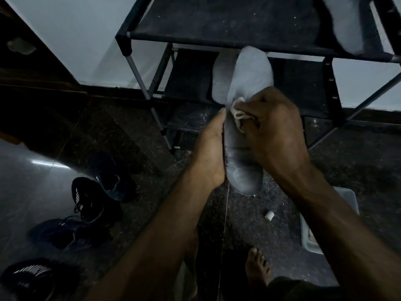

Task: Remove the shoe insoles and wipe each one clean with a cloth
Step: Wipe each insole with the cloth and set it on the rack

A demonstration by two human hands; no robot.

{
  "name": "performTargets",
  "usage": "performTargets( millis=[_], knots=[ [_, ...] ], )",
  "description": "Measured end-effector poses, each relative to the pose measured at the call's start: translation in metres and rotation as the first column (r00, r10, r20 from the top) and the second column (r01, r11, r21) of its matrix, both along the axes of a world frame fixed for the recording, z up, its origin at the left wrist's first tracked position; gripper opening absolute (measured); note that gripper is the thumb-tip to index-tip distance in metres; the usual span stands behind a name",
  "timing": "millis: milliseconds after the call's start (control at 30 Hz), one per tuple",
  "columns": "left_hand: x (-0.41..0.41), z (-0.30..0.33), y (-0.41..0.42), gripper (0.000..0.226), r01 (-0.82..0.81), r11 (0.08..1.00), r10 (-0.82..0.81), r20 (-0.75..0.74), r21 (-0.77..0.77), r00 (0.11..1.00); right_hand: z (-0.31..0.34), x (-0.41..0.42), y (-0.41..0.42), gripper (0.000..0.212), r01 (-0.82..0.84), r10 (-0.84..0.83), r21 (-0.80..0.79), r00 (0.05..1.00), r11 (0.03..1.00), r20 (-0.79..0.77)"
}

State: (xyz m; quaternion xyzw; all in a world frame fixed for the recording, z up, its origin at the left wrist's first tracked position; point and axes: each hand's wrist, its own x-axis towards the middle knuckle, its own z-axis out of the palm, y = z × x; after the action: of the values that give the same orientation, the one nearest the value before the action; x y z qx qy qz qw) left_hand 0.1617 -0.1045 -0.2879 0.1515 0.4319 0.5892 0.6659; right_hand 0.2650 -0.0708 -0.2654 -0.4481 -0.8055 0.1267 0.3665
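Our two bare forearms rise from the bottom of the frame to the centre, where our left hand [209, 153] grips the left edge of a long grey foam insole [245, 118], thumb lying up along that edge and the fingers hidden behind it. Our right hand [275, 127] curls its fingers round a small crumpled white cloth [238, 111] and presses it onto the insole's middle, so the cloth touches the grey surface just right of our left thumb tip. We hold the insole roughly upright in the air, its pale toe end toward the upper centre and its darker heel end toward us. Behind it a second pale grey insole [221, 77] lies on a lower shelf of a black fabric shoe rack with metal tubes [217, 25], and another grey insole [345, 22] rests on the top shelf at upper right. At lower left, on the dark speckled floor [134, 135], sit two black sneakers with white stripes [86, 198] and two dark navy sneakers [65, 233]; we can read no brand name or writing on any of them. A small white cylinder [269, 215] lies on the floor near a pale plastic tub [347, 196] at lower right, and our bare foot [257, 268] shows at the bottom.
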Motion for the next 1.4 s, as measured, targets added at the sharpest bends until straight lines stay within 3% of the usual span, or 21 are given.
performTargets(
  millis=[67,167,267,400,533,700,767,900,967,1133,1400],
  knots=[
    [0.000,0.000,0.000,0.040,-0.033,0.999,0.032,0.020,0.007,0.999,-0.002,-0.004,-0.004,0.015,-0.053,0.051,-0.059,0.998,0.997,-0.030],
    [-0.005,-0.001,0.002,0.039,-0.068,0.997,0.069,0.019,-0.044,0.997,-0.002,-0.008,-0.007,0.017,-0.163,0.165,-0.099,0.986,0.982,0.014],
    [-0.007,-0.003,0.005,0.040,-0.098,0.989,0.085,-0.118,-0.113,0.989,0.003,-0.004,-0.004,0.017,-0.231,0.243,-0.098,0.961,0.968,0.135],
    [-0.005,-0.001,0.003,0.044,-0.071,0.986,0.040,-0.203,-0.149,0.978,0.005,-0.001,-0.005,0.019,-0.135,0.138,-0.118,0.990,0.984,0.018],
    [0.001,0.002,0.000,0.044,-0.059,0.994,0.028,-0.314,-0.088,0.949,0.001,0.004,0.004,0.029,0.032,-0.035,-0.078,0.999,0.996,-0.034],
    [0.002,0.005,0.000,0.044,-0.033,0.995,0.009,-0.241,-0.097,0.970,0.005,-0.001,-0.003,0.018,-0.090,0.090,-0.059,0.996,0.994,-0.008],
    [0.000,0.004,0.000,0.042,-0.053,0.994,0.024,-0.277,-0.098,0.960,0.007,0.001,-0.001,0.017,-0.121,0.122,-0.057,0.992,0.991,0.014],
    [0.002,0.003,0.000,0.042,-0.050,0.995,0.010,-0.406,-0.086,0.914,0.005,0.009,0.009,0.025,-0.003,0.002,0.011,0.999,1.000,0.045],
    [0.003,0.003,0.000,0.039,-0.043,0.996,0.011,-0.383,-0.077,0.924,0.005,0.009,0.009,0.025,0.004,-0.004,0.020,0.999,1.000,0.036],
    [-0.002,0.006,0.000,0.038,-0.059,0.995,0.028,-0.359,-0.077,0.933,0.010,0.004,0.003,0.025,-0.153,0.156,-0.043,0.985,0.987,0.077],
    [0.006,0.008,-0.004,0.032,0.010,1.000,-0.006,-0.415,0.006,0.910,0.006,0.012,0.014,0.026,-0.009,0.008,0.033,1.000,0.999,0.013]
  ],
)
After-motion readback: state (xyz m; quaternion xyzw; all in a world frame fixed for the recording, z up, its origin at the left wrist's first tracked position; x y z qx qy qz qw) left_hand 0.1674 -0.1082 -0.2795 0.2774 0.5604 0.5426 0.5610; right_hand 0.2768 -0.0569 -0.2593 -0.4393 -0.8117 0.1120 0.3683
